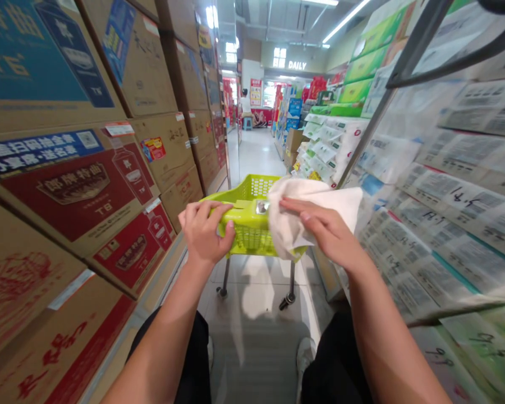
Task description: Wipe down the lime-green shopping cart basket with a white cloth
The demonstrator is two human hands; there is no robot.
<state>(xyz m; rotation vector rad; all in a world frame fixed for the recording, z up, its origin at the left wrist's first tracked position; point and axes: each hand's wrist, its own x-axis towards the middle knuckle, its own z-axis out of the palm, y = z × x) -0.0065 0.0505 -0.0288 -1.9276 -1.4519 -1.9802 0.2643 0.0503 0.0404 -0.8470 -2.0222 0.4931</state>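
Observation:
In front of me stands a lime-green plastic shopping cart (252, 241) with a perforated basket and metal legs on casters. My left hand (205, 231) is wrapped over the left end of its handle, thumb on the near side. A white cloth (334, 196) is draped over the handle's right end and hangs down the near side. My right hand (320, 224) lies over this cloth and holds it against the handle, index finger stretched along it. The cloth hides the handle's right end. A small silvery fitting (261, 206) shows mid-handle.
Stacked liquor cartons (96, 185) line the left side close by. On the right are piled packs of tissue paper (441, 224) with handwritten prices, and a dark metal frame (408, 73) juts in above. The tiled aisle (258, 148) runs ahead to a distant person (245, 102) near a blue stool (247, 123).

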